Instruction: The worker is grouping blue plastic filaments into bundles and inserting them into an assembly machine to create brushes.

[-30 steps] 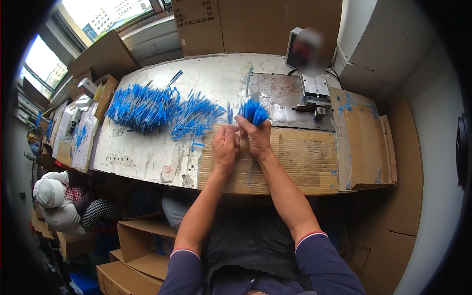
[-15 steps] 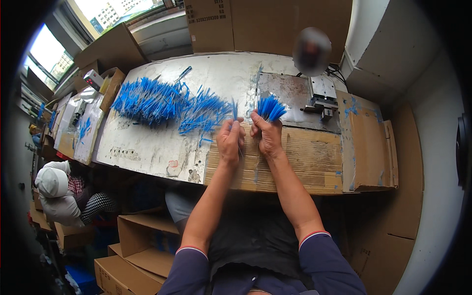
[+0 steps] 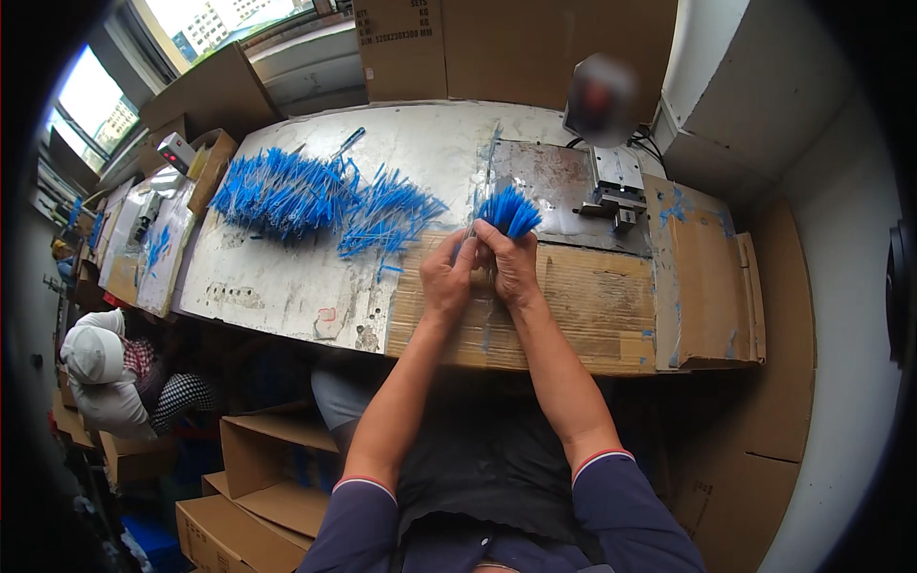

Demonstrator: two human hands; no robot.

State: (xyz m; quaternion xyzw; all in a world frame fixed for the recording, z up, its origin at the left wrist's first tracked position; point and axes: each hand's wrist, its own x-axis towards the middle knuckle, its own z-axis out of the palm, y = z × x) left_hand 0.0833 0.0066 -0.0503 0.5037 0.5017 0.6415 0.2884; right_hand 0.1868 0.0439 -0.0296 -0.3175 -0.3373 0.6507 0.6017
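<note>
My right hand (image 3: 514, 266) grips a fanned bundle of thin blue sticks (image 3: 508, 209), held upright over the cardboard sheet (image 3: 592, 306) on the workbench. My left hand (image 3: 445, 278) sits just beside it, its fingers pinching one thin stick at the bundle's left edge. A large pile of loose blue sticks (image 3: 285, 192) lies on the white bench top to the left, and a smaller spread of them (image 3: 387, 218) lies closer to my hands.
A metal plate (image 3: 549, 186) carries a small press fixture (image 3: 616, 191) behind my hands. Cardboard boxes (image 3: 478, 48) stand along the back wall, and open cartons (image 3: 263, 468) sit on the floor lower left. White trays with blue parts (image 3: 153, 244) lie at far left.
Both hands stay together at the bundle with only slight shifts. The view has drifted, so the bench sits a little lower and to the right in the picture.
</note>
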